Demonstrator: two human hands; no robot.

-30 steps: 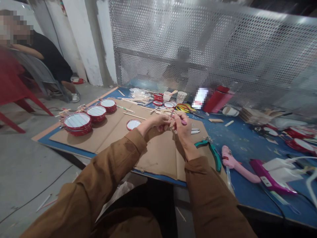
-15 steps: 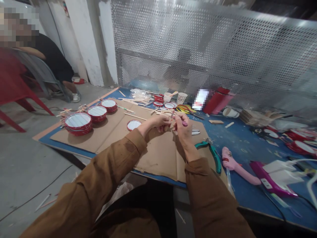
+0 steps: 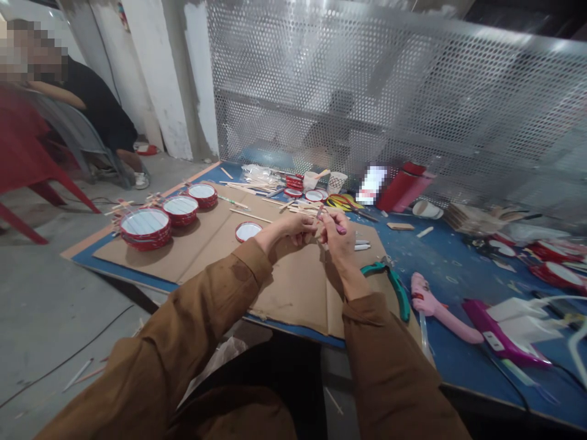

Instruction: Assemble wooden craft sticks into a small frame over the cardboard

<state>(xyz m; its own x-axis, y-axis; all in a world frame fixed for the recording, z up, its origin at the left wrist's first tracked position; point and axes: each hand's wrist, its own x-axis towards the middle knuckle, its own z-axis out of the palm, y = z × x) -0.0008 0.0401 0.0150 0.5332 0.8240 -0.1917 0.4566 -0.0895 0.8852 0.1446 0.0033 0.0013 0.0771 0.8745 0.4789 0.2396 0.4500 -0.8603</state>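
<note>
Blue worktable (image 3: 452, 260), left hand (image 3: 290, 231), right hand (image 3: 338, 237), both pinching wooden stick (image 3: 320, 212)

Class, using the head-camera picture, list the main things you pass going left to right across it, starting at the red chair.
red chair → red toy drum stack → left hand → right hand → green pliers → pink glue gun → magenta glue gun

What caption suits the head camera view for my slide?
Left hand and right hand hold a wooden stick over cardboard.
</note>
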